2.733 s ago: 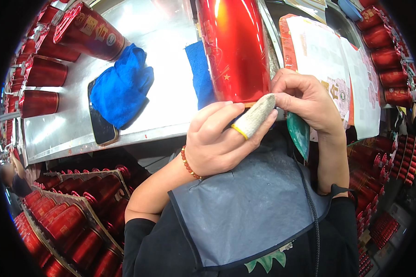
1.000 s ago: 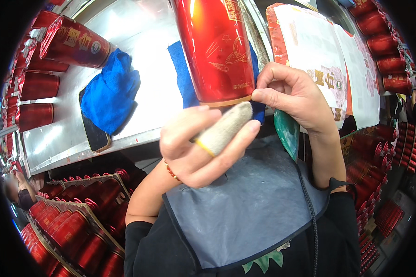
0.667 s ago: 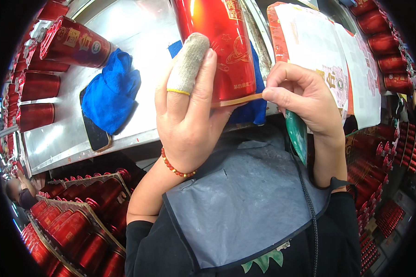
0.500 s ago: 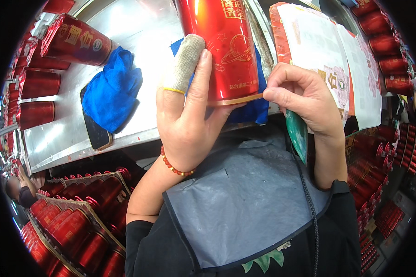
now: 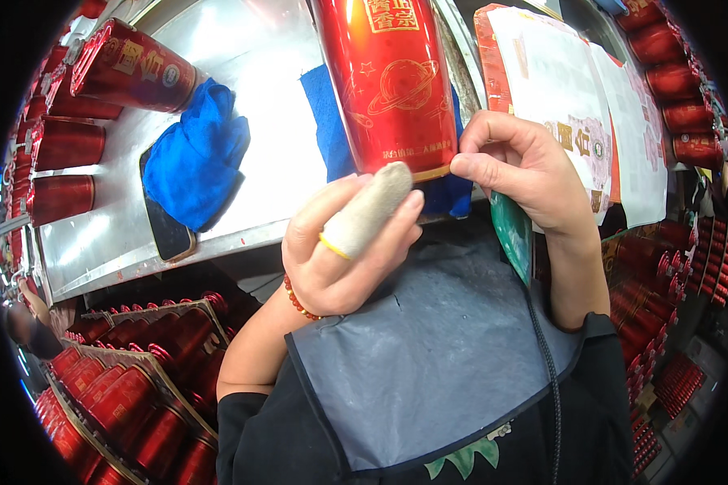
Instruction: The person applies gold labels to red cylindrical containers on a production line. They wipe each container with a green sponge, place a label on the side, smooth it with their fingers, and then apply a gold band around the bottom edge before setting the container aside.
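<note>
A shiny red bottle (image 5: 392, 85) with gold drawings stands tilted over the table edge, its base toward me. Along its lower rim runs a gold-coloured strip (image 5: 433, 173). At the right end of that strip, my right hand (image 5: 534, 174) is closed, thumb and finger pinching it. A green pointed thing (image 5: 511, 234) hangs under my right palm. My left hand (image 5: 344, 242) is curled just below the bottle's rim, one finger in a beige cloth sleeve (image 5: 372, 206) whose tip overlaps the rim. Its thumb and whatever it may hold are hidden.
Under the bottle lies a blue cloth (image 5: 325, 113). Another blue cloth (image 5: 194, 170) covers part of a phone (image 5: 167, 230). Printed sheets (image 5: 546, 73) lie right. Red bottles (image 5: 133, 69) line the left, with crates of red bottles (image 5: 121, 396) below. Another person (image 5: 31, 323) is far left.
My left hand has let go of the bottle's side and moved down toward me, fingers curling. The bottle has shifted slightly right. My right hand keeps its pinch at the rim.
</note>
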Action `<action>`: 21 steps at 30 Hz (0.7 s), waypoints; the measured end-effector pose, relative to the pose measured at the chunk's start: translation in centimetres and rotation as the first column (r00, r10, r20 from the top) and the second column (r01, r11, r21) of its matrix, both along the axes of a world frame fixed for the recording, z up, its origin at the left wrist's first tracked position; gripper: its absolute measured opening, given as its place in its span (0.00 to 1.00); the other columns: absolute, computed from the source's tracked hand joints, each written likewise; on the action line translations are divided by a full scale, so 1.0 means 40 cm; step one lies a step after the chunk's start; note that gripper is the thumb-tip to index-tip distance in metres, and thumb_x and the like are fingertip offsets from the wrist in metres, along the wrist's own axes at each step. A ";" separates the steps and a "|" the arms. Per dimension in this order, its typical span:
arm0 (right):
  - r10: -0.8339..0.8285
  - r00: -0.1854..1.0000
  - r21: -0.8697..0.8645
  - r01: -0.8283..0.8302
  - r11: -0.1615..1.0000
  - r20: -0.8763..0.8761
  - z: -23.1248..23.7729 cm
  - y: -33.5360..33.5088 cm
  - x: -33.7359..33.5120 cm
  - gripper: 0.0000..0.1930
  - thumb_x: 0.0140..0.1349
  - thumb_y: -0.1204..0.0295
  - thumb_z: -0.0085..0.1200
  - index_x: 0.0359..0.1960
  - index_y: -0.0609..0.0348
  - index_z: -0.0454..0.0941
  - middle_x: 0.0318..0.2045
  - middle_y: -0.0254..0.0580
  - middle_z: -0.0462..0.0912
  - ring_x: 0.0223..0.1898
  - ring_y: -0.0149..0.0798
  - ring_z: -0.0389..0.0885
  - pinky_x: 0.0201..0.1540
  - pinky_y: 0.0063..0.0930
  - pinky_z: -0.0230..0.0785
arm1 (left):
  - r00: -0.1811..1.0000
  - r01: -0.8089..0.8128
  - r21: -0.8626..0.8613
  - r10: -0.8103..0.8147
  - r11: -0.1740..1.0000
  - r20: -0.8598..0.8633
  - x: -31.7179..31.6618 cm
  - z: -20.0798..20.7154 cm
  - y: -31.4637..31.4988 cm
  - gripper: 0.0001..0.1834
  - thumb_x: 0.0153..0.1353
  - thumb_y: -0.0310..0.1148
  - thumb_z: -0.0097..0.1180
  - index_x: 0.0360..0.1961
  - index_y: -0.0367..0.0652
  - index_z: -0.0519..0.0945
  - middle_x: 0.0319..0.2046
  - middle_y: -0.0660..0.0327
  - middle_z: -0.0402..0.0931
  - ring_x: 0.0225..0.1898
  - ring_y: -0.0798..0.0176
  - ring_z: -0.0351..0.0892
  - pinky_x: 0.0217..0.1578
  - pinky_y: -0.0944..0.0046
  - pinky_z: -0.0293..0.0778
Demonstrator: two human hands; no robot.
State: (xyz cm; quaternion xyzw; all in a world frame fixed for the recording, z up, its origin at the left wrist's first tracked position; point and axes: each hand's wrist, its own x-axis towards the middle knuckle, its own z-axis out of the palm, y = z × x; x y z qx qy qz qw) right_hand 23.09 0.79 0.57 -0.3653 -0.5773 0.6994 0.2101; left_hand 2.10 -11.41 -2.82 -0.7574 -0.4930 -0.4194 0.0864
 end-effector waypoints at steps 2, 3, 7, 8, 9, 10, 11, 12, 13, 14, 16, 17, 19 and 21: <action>-0.009 1.000 -0.026 0.009 1.000 -0.007 0.007 -0.002 -0.004 0.07 0.66 0.71 0.66 0.33 0.59 0.80 0.27 0.21 0.76 0.27 0.13 0.69 0.28 0.10 0.59 | 0.996 0.064 0.117 -0.057 0.991 -0.062 0.003 -0.008 0.028 0.18 0.46 0.26 0.71 0.43 0.43 0.90 0.49 0.59 0.83 0.53 0.56 0.78 0.48 0.60 0.82; 0.010 1.000 -0.042 -0.011 0.999 -0.025 0.004 0.001 0.000 0.07 0.66 0.72 0.65 0.35 0.60 0.79 0.29 0.23 0.77 0.28 0.14 0.70 0.30 0.11 0.62 | 0.993 0.094 0.144 -0.084 0.985 -0.079 0.008 -0.007 0.043 0.17 0.45 0.27 0.70 0.40 0.44 0.91 0.48 0.61 0.82 0.53 0.56 0.77 0.48 0.59 0.82; -0.016 0.999 -0.067 0.014 0.998 -0.036 -0.006 0.000 -0.004 0.06 0.66 0.73 0.64 0.36 0.60 0.79 0.29 0.23 0.77 0.28 0.14 0.70 0.29 0.11 0.61 | 0.995 0.067 0.113 -0.058 0.991 -0.078 0.037 0.006 0.085 0.23 0.45 0.32 0.74 0.47 0.46 0.89 0.54 0.60 0.80 0.59 0.54 0.72 0.57 0.56 0.74; -0.048 0.999 -0.063 0.046 0.997 -0.024 -0.005 -0.003 -0.008 0.07 0.66 0.72 0.65 0.34 0.60 0.79 0.28 0.22 0.77 0.26 0.12 0.69 0.27 0.10 0.59 | 0.999 0.009 0.069 -0.006 0.998 -0.052 0.041 0.011 0.096 0.29 0.45 0.34 0.74 0.52 0.45 0.85 0.57 0.58 0.77 0.61 0.52 0.71 0.59 0.55 0.72; 0.000 1.000 -0.028 0.000 1.000 0.008 -0.003 0.004 -0.003 0.07 0.66 0.73 0.65 0.35 0.61 0.79 0.28 0.23 0.77 0.26 0.13 0.70 0.26 0.10 0.59 | 0.998 -0.059 -0.008 0.059 0.998 -0.032 0.038 0.021 0.106 0.35 0.45 0.36 0.75 0.57 0.44 0.81 0.61 0.56 0.75 0.62 0.50 0.69 0.61 0.53 0.70; -0.008 1.000 -0.028 0.008 1.000 0.011 -0.001 0.003 0.001 0.07 0.66 0.73 0.65 0.35 0.61 0.79 0.28 0.24 0.77 0.25 0.13 0.70 0.26 0.10 0.59 | 0.993 -0.115 -0.077 0.114 0.990 -0.019 0.034 0.025 0.117 0.40 0.44 0.38 0.76 0.62 0.43 0.77 0.64 0.54 0.72 0.64 0.48 0.68 0.62 0.52 0.67; -0.015 1.000 -0.029 0.015 0.999 0.014 0.000 0.001 0.003 0.07 0.65 0.73 0.65 0.35 0.61 0.79 0.28 0.24 0.77 0.25 0.13 0.69 0.26 0.10 0.58 | 0.992 -0.125 -0.111 0.126 0.986 0.001 0.024 0.026 0.118 0.46 0.44 0.40 0.77 0.67 0.42 0.74 0.67 0.52 0.70 0.66 0.46 0.66 0.64 0.51 0.65; -0.018 1.000 -0.029 0.019 0.999 0.014 0.000 0.000 0.004 0.07 0.65 0.73 0.65 0.35 0.61 0.79 0.28 0.24 0.78 0.25 0.13 0.69 0.26 0.10 0.58 | 0.990 -0.130 -0.109 0.134 0.986 0.037 0.015 0.018 0.120 0.52 0.43 0.43 0.80 0.70 0.42 0.70 0.69 0.52 0.68 0.65 0.45 0.67 0.65 0.51 0.62; -0.032 0.999 -0.016 0.032 0.999 -0.005 -0.014 -0.001 0.009 0.07 0.64 0.74 0.66 0.39 0.61 0.80 0.28 0.24 0.76 0.25 0.13 0.69 0.26 0.10 0.58 | 0.989 -0.135 -0.137 0.142 0.981 0.042 0.012 0.024 0.113 0.54 0.44 0.44 0.80 0.71 0.39 0.67 0.69 0.50 0.67 0.67 0.45 0.66 0.67 0.51 0.62; -0.049 0.999 0.022 0.048 0.999 0.015 -0.012 0.000 0.016 0.09 0.64 0.74 0.66 0.41 0.61 0.80 0.28 0.24 0.75 0.25 0.13 0.68 0.26 0.10 0.58 | 0.985 -0.107 -0.153 0.126 0.982 0.117 0.008 0.019 0.112 0.54 0.44 0.44 0.80 0.72 0.38 0.67 0.69 0.49 0.67 0.67 0.45 0.66 0.67 0.52 0.62; -0.079 0.996 0.095 0.074 0.993 0.048 -0.002 0.003 0.025 0.12 0.63 0.74 0.66 0.46 0.62 0.80 0.29 0.23 0.74 0.25 0.13 0.68 0.27 0.09 0.58 | 0.960 -0.054 -0.183 0.101 0.982 0.261 -0.007 0.002 0.104 0.55 0.44 0.45 0.80 0.72 0.36 0.66 0.69 0.47 0.67 0.68 0.44 0.66 0.69 0.52 0.61; -0.085 0.996 0.077 0.083 0.994 0.031 -0.001 0.004 0.026 0.19 0.63 0.74 0.67 0.54 0.63 0.77 0.29 0.24 0.72 0.25 0.13 0.68 0.27 0.09 0.58 | 0.972 -0.035 -0.235 0.088 0.971 0.219 -0.019 -0.003 0.093 0.60 0.45 0.43 0.81 0.74 0.32 0.59 0.66 0.41 0.67 0.66 0.42 0.67 0.64 0.52 0.65; -0.087 0.996 0.050 0.088 0.995 -0.020 0.004 0.001 0.013 0.22 0.63 0.74 0.67 0.57 0.64 0.75 0.29 0.25 0.73 0.24 0.13 0.68 0.27 0.09 0.58 | 0.940 0.059 -0.322 0.056 0.945 0.337 -0.020 -0.007 0.081 0.61 0.46 0.44 0.80 0.75 0.33 0.55 0.67 0.41 0.65 0.67 0.42 0.66 0.65 0.52 0.64; -0.077 0.997 0.030 0.077 0.997 -0.025 0.005 -0.006 -0.004 0.26 0.63 0.73 0.67 0.62 0.64 0.72 0.30 0.27 0.74 0.24 0.14 0.70 0.25 0.09 0.58 | 0.879 0.191 -0.375 0.012 0.907 0.476 -0.024 -0.010 0.072 0.60 0.53 0.39 0.77 0.78 0.34 0.48 0.71 0.41 0.58 0.71 0.45 0.62 0.69 0.53 0.59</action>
